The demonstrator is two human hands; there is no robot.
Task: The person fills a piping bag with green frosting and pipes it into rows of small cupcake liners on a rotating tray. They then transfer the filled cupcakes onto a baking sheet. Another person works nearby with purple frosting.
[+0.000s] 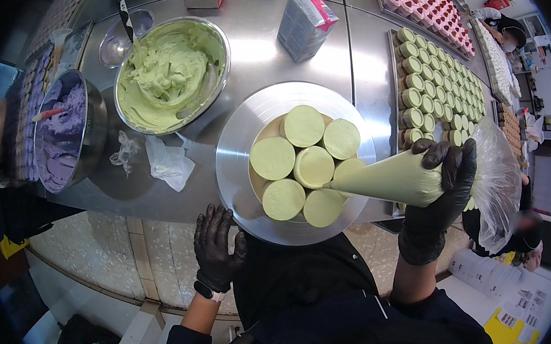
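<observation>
My right hand [435, 197], in a black glove, grips a clear piping bag [389, 177] filled with pale green cream. The bag's tip meets the front edge of the middle one of several small round cakes [313, 166] with green tops. A raised rim of cream shows on that middle cake; the others around it look flat. They stand on a round board on a metal turntable [233, 141]. My left hand [218, 248], gloved in black, holds nothing, its fingers at the turntable's front left edge.
A steel bowl of green cream [169, 78] and a bowl of purple cream [63, 136] stand left. Crumpled paper [169, 161] lies nearby. A carton [306, 22] stands behind the turntable. Trays of green-topped cakes [437, 79] and pink cakes [423, 2] line the right. Co-workers are at the far right.
</observation>
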